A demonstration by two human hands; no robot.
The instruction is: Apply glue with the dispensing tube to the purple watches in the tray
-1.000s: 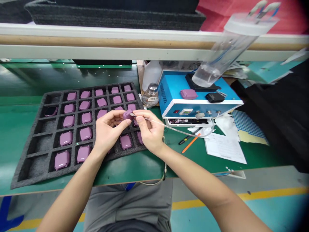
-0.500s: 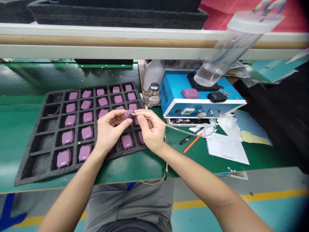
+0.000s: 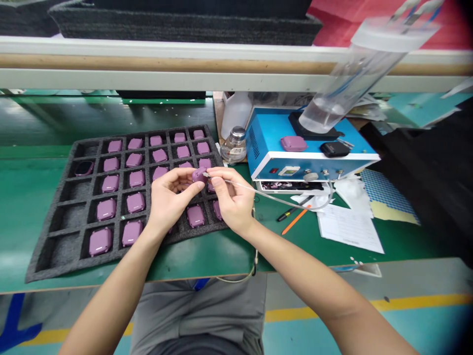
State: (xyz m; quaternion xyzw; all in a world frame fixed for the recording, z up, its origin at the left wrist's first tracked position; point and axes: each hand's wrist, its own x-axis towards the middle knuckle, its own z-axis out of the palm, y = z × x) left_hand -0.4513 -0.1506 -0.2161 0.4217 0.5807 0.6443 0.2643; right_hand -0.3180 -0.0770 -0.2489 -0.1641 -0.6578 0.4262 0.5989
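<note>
My left hand (image 3: 168,199) is closed around a small purple watch case (image 3: 198,174), holding it tilted above the foam tray. In my right hand (image 3: 235,203), the fingers pinch the end of a clear thin tube (image 3: 275,198), whose small tip meets the edge of the case. The exact contact point is partly covered by my fingers. Below both hands lies a dark grey foam tray (image 3: 84,199) with purple watch cases, such as one purple case (image 3: 100,241), in many of its pockets. One pocket at the left holds a watch with a dark screen (image 3: 84,168).
A blue machine (image 3: 277,123) at the right feeds the tube; on it stand a tilted clear cylinder (image 3: 342,93), another purple case (image 3: 293,143) and a black piece (image 3: 334,149). Beside it are a glass bottle (image 3: 234,145), an orange stick (image 3: 295,220) and paper (image 3: 349,229).
Both hands keep the same hold on the case and the tube. The whole view has shifted slightly; nothing else has visibly moved.
</note>
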